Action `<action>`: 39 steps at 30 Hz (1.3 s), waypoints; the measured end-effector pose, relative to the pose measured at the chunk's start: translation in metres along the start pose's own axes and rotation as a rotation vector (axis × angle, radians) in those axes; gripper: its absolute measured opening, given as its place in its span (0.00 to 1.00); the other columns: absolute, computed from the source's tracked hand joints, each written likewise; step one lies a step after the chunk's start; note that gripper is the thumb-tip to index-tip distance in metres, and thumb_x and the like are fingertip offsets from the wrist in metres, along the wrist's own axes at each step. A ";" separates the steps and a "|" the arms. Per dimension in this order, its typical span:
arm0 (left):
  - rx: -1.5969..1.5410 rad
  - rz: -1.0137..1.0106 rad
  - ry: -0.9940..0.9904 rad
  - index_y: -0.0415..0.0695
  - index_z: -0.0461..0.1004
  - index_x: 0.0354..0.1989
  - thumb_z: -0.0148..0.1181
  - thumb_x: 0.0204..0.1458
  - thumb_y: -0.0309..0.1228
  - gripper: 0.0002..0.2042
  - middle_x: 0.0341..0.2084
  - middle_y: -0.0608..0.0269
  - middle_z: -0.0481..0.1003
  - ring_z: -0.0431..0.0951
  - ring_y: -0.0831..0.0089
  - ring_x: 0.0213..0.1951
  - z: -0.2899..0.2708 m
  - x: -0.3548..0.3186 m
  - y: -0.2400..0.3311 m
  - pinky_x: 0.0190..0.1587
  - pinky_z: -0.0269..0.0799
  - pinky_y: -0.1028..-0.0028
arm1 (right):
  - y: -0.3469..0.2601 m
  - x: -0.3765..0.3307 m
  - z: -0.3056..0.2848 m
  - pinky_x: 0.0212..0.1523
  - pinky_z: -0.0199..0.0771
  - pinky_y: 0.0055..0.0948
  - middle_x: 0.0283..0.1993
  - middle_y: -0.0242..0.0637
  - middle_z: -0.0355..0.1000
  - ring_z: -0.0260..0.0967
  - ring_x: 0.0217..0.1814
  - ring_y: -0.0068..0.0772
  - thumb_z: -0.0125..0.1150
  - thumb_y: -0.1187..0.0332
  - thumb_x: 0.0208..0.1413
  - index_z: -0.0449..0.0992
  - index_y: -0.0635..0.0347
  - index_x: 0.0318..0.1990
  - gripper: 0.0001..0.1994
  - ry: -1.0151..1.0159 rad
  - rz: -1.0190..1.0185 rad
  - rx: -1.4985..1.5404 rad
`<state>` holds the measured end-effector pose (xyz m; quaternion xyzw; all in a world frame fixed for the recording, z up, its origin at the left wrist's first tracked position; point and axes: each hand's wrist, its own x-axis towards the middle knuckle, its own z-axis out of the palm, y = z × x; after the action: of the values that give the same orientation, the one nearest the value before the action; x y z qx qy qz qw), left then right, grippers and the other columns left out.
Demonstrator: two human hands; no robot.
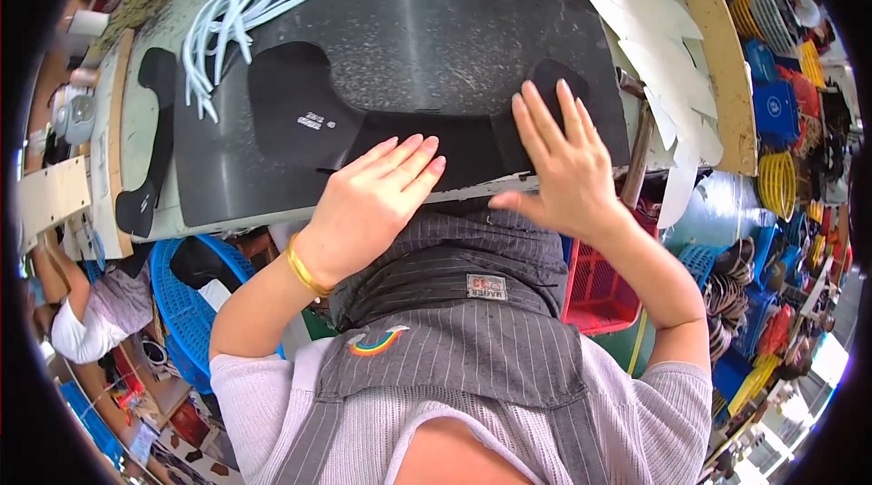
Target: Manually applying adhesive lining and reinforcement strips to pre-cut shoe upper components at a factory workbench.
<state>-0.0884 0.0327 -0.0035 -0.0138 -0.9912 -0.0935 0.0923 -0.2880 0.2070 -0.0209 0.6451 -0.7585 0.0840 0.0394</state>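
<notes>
A curved black cut piece with wide ends and a narrower middle lies flat on a dark mat. It has small white printed marks near its left end. My left hand rests on the piece's near middle edge, fingers stretched out flat. On its right part lies my right hand, fingers spread and thumb held out to the side. Neither hand grasps anything. The fingers hide some of the piece's near edge and right end.
Pale blue strips lie in a loose bunch at the mat's far left. Another black cut piece sits left of the mat. White sheets overlap on the right, beside a wooden handle. Below the table are a blue basket and a red basket.
</notes>
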 end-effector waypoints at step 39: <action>-1.302 -0.611 0.859 0.37 0.74 0.38 0.53 0.56 0.23 0.05 0.32 0.66 0.76 0.74 0.78 0.33 -0.027 0.022 0.065 0.37 0.71 0.77 | -0.072 0.010 -0.031 0.27 0.54 0.21 0.26 0.19 0.51 0.50 0.29 0.13 0.71 0.71 0.51 0.60 0.56 0.26 0.18 0.110 0.082 1.850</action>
<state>-0.1027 0.0915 0.0386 0.2418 -0.5780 -0.6652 0.4062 -0.2200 0.1919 0.0169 0.3875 -0.4089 0.6876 -0.4581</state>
